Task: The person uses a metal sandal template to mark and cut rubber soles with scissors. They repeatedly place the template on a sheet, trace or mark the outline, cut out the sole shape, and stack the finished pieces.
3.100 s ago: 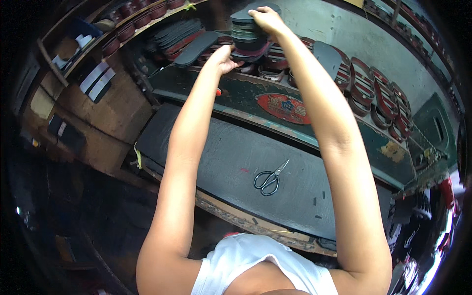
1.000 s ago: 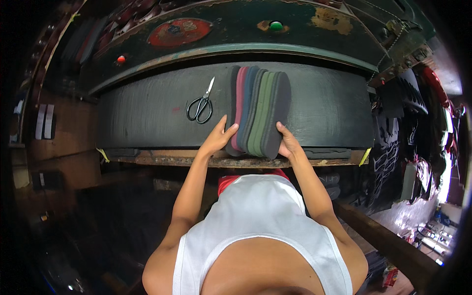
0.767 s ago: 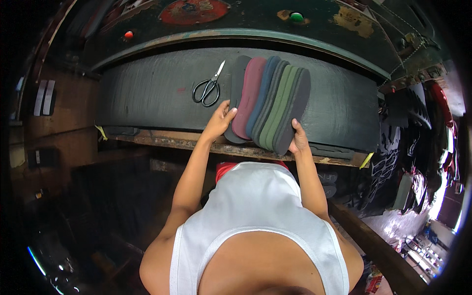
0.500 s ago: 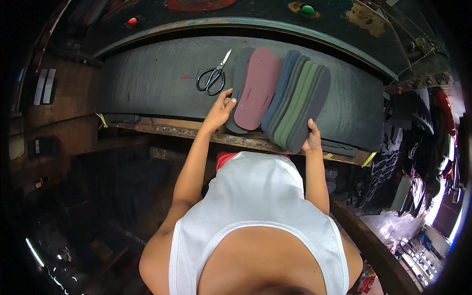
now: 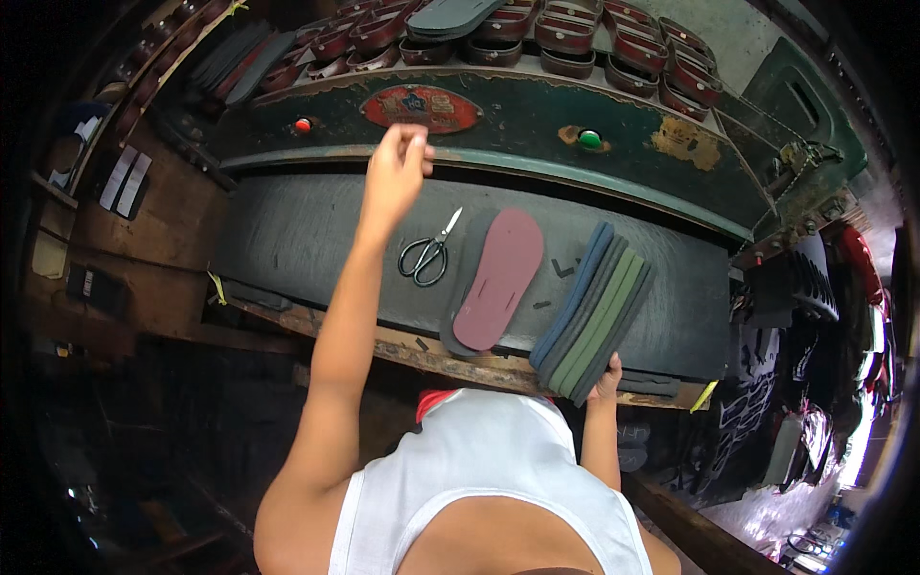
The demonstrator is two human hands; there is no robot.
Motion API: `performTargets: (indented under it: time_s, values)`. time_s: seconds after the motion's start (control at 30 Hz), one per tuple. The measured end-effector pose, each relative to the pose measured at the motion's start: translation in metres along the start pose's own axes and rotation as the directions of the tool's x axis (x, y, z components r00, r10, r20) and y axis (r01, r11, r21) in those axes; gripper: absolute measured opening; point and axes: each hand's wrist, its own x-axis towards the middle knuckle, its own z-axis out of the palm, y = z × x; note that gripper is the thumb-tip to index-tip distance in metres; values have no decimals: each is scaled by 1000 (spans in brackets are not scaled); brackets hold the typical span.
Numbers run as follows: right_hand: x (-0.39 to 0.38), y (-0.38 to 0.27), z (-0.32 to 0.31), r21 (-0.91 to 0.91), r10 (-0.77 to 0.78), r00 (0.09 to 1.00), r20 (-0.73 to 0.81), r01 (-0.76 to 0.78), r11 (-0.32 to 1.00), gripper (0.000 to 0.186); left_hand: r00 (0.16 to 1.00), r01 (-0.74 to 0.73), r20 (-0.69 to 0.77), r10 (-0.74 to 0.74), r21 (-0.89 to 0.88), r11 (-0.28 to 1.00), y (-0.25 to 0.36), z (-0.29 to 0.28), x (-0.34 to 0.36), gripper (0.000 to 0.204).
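Flip-flop soles (image 5: 596, 311), cut flat from blue, grey and green sheet, are fanned in an overlapping stack on the dark work surface (image 5: 297, 240) of a green press machine (image 5: 537, 158). The near end of the stack overhangs the front edge of the surface, and there it is held by the right hand (image 5: 607, 380), whose fingers are curled against the lowest soles. Just to the left of the stack, apart from it, a single maroon sole (image 5: 498, 278) is laid on top of a grey sole (image 5: 458, 331), with strap holes visible in it. A pair of scissors (image 5: 427, 255) with black handles is seen just beside the maroon sole, on its left, blades closed and pointed away from the person. The left hand (image 5: 393, 172) is raised above the surface, near the machine's green front panel and below a red oval plate (image 5: 422, 107); its fingers are loosely bent and nothing is held in them. A red button (image 5: 303, 125) and a green button (image 5: 589, 139) are set in the panel. Above the machine, rows of dark red sandal straps (image 5: 613, 43) are stacked on a shelf.
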Motion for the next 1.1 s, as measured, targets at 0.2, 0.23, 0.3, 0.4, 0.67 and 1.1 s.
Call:
performTargets:
  time_s: [0.2,0.23,0.3,0.4,0.67,1.1]
  values:
    - [-7,11,5,54,-108,987,122,102,993,76,975,-163,-143,169,51,985,33,14,63,21]
    - [-9,11,8,97,-115,975,191,98,990,77,943,-203,-232,239,167,965,36,16,70,21]
    - [-11,9,16,42,-108,973,205,102,994,91,919,-266,-249,305,179,947,35,21,74,18]
    - [-20,2,28,-15,-127,965,228,134,991,101,967,-256,28,255,91,962,5,35,24,19]
    - [-48,-8,24,79,-184,983,14,182,980,87,865,-27,398,-307,646,763,-32,63,-198,85]
    - [-6,-1,24,0,49,996,71,-49,999,73,782,462,469,-409,4,887,-26,110,-219,88]
